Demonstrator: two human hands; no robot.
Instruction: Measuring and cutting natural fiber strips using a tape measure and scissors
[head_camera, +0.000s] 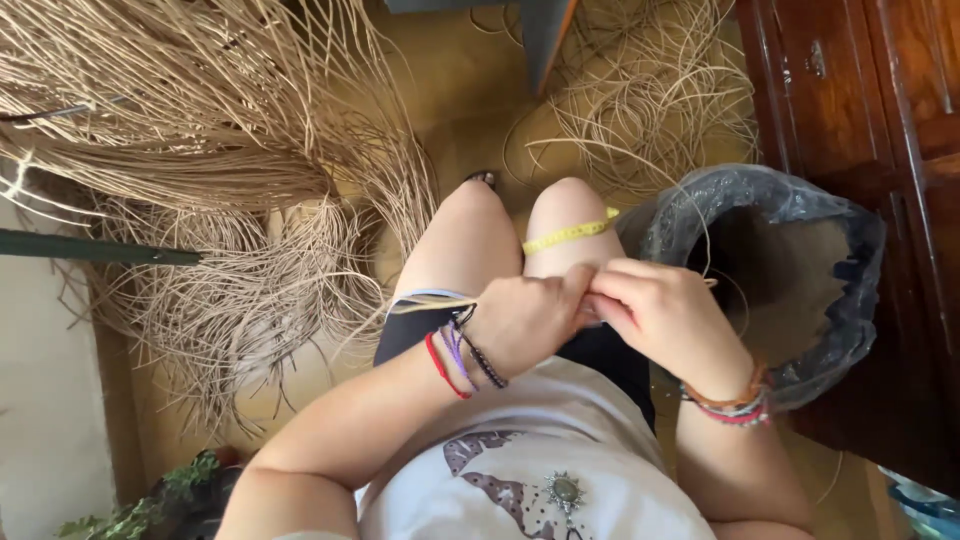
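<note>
I sit with my knees up, both hands meeting over my lap. My left hand is closed, its fingers pinching something small against the fingers of my right hand; what they pinch is hidden between them. A thin pale reed strand runs out leftward from under my left hand. A yellow measuring tape lies across my right knee, just above the hands. Both wrists carry several bracelets.
A large heap of loose tan reed strands covers the floor on the left, and more loops lie at the top. A bin lined with a dark plastic bag stands right of my knee, against a dark wooden cabinet. A green plant sits at bottom left.
</note>
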